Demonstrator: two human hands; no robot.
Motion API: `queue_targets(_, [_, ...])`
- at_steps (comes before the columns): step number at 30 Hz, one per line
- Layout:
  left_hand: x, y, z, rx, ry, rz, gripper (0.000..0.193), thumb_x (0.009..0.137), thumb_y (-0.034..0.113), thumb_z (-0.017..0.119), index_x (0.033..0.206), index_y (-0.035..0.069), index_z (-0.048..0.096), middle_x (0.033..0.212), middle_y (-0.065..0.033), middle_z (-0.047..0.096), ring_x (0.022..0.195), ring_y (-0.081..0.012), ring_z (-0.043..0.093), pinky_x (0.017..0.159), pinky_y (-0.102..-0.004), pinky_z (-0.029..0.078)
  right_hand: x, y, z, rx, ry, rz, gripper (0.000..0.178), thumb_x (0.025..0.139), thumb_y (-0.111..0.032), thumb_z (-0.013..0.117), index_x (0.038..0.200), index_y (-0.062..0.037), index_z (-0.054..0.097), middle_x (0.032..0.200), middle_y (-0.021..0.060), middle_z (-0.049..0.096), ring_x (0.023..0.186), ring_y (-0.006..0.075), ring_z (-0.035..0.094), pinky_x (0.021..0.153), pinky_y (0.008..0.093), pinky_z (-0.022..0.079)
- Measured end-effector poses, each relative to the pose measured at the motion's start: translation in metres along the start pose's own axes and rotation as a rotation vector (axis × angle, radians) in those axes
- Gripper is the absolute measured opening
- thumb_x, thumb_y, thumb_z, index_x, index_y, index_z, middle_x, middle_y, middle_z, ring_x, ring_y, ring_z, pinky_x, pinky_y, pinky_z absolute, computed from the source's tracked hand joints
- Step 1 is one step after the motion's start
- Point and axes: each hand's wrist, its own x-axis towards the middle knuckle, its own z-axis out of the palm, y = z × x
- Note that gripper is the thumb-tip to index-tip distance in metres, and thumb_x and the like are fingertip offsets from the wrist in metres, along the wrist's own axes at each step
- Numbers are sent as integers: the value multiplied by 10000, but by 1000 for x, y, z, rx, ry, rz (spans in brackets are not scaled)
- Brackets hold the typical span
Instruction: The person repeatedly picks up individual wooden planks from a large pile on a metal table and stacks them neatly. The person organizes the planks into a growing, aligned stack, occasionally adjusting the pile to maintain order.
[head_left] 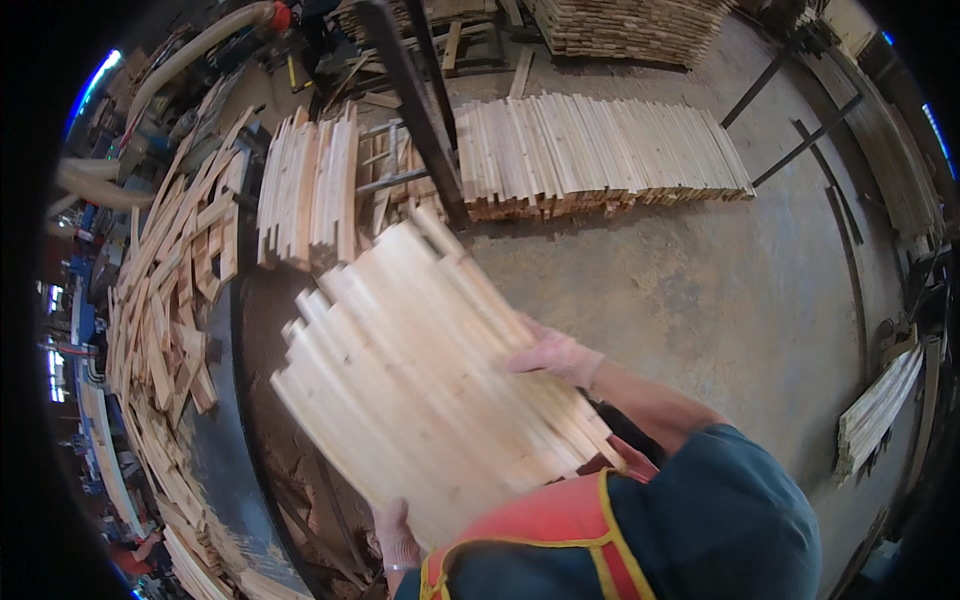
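A wide bundle of pale wooden slats [420, 370] lies side by side in front of my body, tilted, with uneven ends at the far left. My right hand [557, 355], in a thin light glove, is closed over the bundle's right edge. At the near left edge my left hand [397, 535] grips the slats too; its thumb shows, and its other fingers are hidden beneath the wood. The near end of the bundle rests close to my red and yellow vest.
A long row of slats [600, 150] lies ahead, beside dark metal posts [415, 110]. A shorter slat stack [308, 185] stands to its left. Loose offcuts [170, 310] pile on a dark-edged table [225, 450] at left. Another slat bundle [880, 410] lies far right on the concrete floor [720, 300].
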Motion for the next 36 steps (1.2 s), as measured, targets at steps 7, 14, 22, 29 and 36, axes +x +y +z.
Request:
queue_targets(7, [118, -30, 216, 385, -425, -137, 753, 886, 143, 682, 1573, -8, 416, 1437, -131, 616, 1300, -257, 602, 1128, -383, 471, -82, -65, -204, 134, 357, -96, 705, 883, -92, 708, 1539, -13, 463, 1356, 114, 661, 1189, 238, 664, 1048, 385, 537])
queue_targets(14, [263, -42, 433, 504, -695, -82, 926, 870, 197, 763, 1649, 14, 298, 1544, -126, 524, 1402, -212, 508, 1180, -351, 402, -23, -129, -351, 258, 565, -234, 745, 856, -122, 750, 1535, -29, 458, 1349, 116, 646, 1185, 260, 655, 1031, 399, 553])
queue_targets(22, [549, -6, 645, 1262, -390, 171, 847, 924, 525, 694, 1498, -66, 501, 1409, -281, 629, 1333, -352, 606, 1135, -407, 462, 254, -228, -503, 147, 537, -152, 727, 871, -171, 771, 1505, 9, 464, 1257, 122, 681, 1085, 233, 689, 938, 387, 584])
queue_targets(29, [742, -43, 731, 1592, 162, -14, 881, 978, 650, 478, 1629, 74, 334, 1576, -256, 469, 1388, -408, 534, 1119, -542, 434, 524, -214, -564, -818, 491, 219, 587, 875, -345, 780, 1340, -35, 601, 1029, 144, 754, 895, 251, 722, 847, 413, 562])
queue_targets(36, [648, -63, 701, 1518, 103, 815, 437, 924, 394, 666, 1232, 96, 579, 1161, -158, 630, 1082, -375, 635, 911, -534, 524, 449, -205, -514, -966, 370, -23, 804, 888, -284, 713, 1582, -19, 405, 1526, 282, 516, 1432, 409, 490, 1189, 463, 382])
